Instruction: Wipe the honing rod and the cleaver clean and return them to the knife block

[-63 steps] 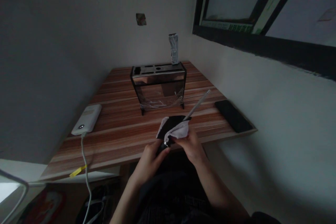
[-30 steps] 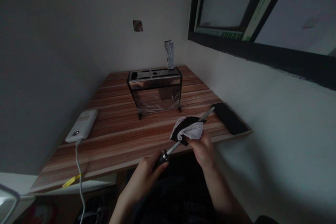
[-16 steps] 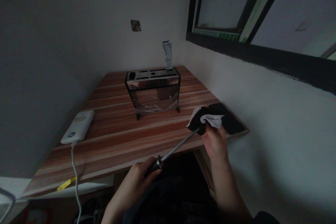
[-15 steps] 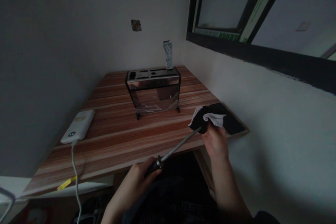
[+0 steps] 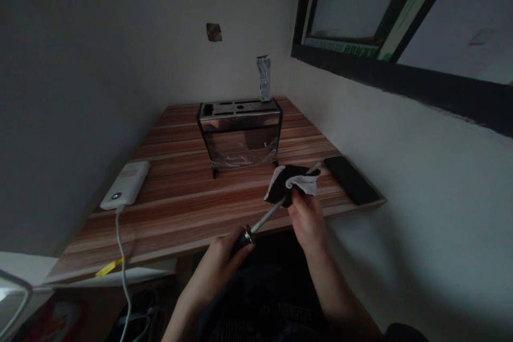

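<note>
My left hand (image 5: pixel 222 259) is wrapped round the dark handle of a honing steel (image 5: pixel 267 217), whose grey rod slants up and to the right. In my right hand (image 5: pixel 306 219) is a black and white cloth (image 5: pixel 292 181), folded about the upper part of the rod. The rod's tip pokes out beyond the cloth. Behind the cloth stands a knife block (image 5: pixel 240 139) with a slotted metal top and clear plastic film round its front; its visible slots hold no knives.
On the wood-grain table (image 5: pixel 172 192) lie a white power bank (image 5: pixel 127 184) with a cable at left and a black phone (image 5: pixel 352 179) at the right edge. A yellow strip (image 5: pixel 109 267) sits at the front edge. Behind the block, a grey remote-like object (image 5: pixel 263 79) is on the wall.
My right hand and the cloth have slid down the rod toward the handle, uncovering its tip and the phone. The whole view has shifted slightly.
</note>
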Demonstrator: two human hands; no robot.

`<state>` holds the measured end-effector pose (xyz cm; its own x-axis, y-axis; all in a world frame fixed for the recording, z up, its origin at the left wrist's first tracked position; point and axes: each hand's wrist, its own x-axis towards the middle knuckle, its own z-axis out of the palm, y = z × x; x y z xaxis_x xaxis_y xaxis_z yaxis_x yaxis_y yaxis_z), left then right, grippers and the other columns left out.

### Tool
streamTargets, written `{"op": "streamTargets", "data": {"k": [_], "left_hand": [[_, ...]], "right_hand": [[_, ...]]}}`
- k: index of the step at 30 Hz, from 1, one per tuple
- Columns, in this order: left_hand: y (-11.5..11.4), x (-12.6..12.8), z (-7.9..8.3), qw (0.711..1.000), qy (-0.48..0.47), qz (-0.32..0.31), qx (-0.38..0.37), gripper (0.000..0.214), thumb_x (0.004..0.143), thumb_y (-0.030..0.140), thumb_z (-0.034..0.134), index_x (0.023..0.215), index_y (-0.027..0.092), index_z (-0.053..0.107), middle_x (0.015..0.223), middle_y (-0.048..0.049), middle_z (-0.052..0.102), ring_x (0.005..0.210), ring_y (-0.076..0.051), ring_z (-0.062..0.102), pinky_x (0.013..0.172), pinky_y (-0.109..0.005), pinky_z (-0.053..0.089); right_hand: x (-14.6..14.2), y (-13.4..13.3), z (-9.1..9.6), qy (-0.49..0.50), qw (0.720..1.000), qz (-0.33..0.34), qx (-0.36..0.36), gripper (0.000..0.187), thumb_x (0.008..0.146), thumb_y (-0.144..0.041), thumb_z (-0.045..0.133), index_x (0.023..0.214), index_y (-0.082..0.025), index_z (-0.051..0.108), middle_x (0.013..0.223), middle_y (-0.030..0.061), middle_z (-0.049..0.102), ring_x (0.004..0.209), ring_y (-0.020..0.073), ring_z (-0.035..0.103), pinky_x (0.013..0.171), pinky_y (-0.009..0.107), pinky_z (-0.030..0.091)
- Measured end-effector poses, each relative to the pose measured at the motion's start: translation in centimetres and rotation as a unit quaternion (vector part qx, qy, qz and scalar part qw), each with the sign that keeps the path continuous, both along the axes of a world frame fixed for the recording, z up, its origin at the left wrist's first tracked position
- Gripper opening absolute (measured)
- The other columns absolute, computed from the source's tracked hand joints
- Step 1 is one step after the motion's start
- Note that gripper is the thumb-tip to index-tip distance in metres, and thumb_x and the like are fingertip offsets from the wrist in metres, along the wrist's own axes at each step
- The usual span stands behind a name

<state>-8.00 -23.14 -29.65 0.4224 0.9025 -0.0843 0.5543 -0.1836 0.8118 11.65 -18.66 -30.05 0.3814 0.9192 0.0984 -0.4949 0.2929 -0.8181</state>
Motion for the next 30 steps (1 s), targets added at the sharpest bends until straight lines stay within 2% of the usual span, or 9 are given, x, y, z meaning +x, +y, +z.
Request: {"op": "streamTargets", "data": {"k": [4, 7, 11, 15, 24, 30], "left_hand": [[0.3, 0.6, 0.2, 0.999, -0.030, 0.015, 0.003, 0.027, 0.090, 0.037, 0.050, 0.100, 0.016, 0.062, 0.079, -0.0016, 0.068, 0.071, -0.017, 0.061, 0.065, -0.022, 0.042], [0.4, 0.8, 0.1, 0.998, -0.055, 0.025, 0.005, 0.031, 0.090, 0.039, 0.050, 0.106, 0.015, 0.061, 0.089, -0.0045, 0.071, 0.081, -0.020, 0.063, 0.071, -0.024, 0.045], [0.4, 0.8, -0.3, 0.997, -0.063, 0.041, 0.021, 0.032, 0.089, 0.041, 0.050, 0.094, 0.013, 0.064, 0.086, -0.0060, 0.072, 0.079, -0.021, 0.064, 0.068, -0.025, 0.047], [0.3, 0.9, -0.5, 0.996, -0.059, 0.055, 0.036, 0.032, 0.088, 0.041, 0.051, 0.091, 0.013, 0.065, 0.081, -0.0054, 0.071, 0.074, -0.021, 0.063, 0.065, -0.025, 0.047], [0.2, 1.4, -1.0, 0.997, -0.045, 0.058, 0.016, 0.033, 0.088, 0.042, 0.050, 0.093, 0.013, 0.064, 0.083, -0.0063, 0.071, 0.077, -0.022, 0.064, 0.068, -0.026, 0.048], [0.4, 0.9, -1.0, 0.998, -0.032, 0.041, 0.022, 0.030, 0.089, 0.040, 0.050, 0.096, 0.014, 0.064, 0.082, -0.0044, 0.071, 0.074, -0.020, 0.064, 0.065, -0.023, 0.046]], "right_hand": [[-1.1, -0.6, -0.1, -0.074, 0.994, 0.080, -0.019, 0.024, 0.063, -0.036, 0.081, 0.080, -0.022, 0.071, 0.082, 0.0022, 0.074, 0.080, 0.0188, 0.068, 0.076, 0.030, 0.055], [-2.0, -1.3, 0.0, -0.120, 0.980, 0.151, -0.043, 0.026, 0.060, -0.031, 0.083, 0.080, -0.020, 0.072, 0.082, 0.0034, 0.075, 0.078, 0.0214, 0.070, 0.075, 0.032, 0.056], [-2.9, -1.9, 0.2, -0.157, 0.967, 0.197, -0.041, 0.034, 0.054, -0.026, 0.086, 0.084, -0.019, 0.071, 0.082, 0.0037, 0.075, 0.081, 0.0233, 0.071, 0.076, 0.033, 0.057], [-3.3, -2.0, 0.6, -0.138, 0.966, 0.215, -0.034, 0.039, 0.053, -0.025, 0.086, 0.087, -0.019, 0.070, 0.090, 0.0053, 0.076, 0.087, 0.0239, 0.071, 0.082, 0.035, 0.056], [-3.2, -2.2, -0.2, -0.153, 0.974, 0.161, -0.045, 0.030, 0.055, -0.029, 0.084, 0.079, -0.019, 0.068, 0.079, 0.0037, 0.074, 0.075, 0.0210, 0.071, 0.071, 0.031, 0.058], [-2.9, -2.2, 0.3, -0.170, 0.971, 0.170, -0.013, 0.021, 0.061, -0.030, 0.081, 0.076, -0.020, 0.071, 0.078, 0.0042, 0.075, 0.077, 0.0212, 0.071, 0.074, 0.031, 0.057]]}}
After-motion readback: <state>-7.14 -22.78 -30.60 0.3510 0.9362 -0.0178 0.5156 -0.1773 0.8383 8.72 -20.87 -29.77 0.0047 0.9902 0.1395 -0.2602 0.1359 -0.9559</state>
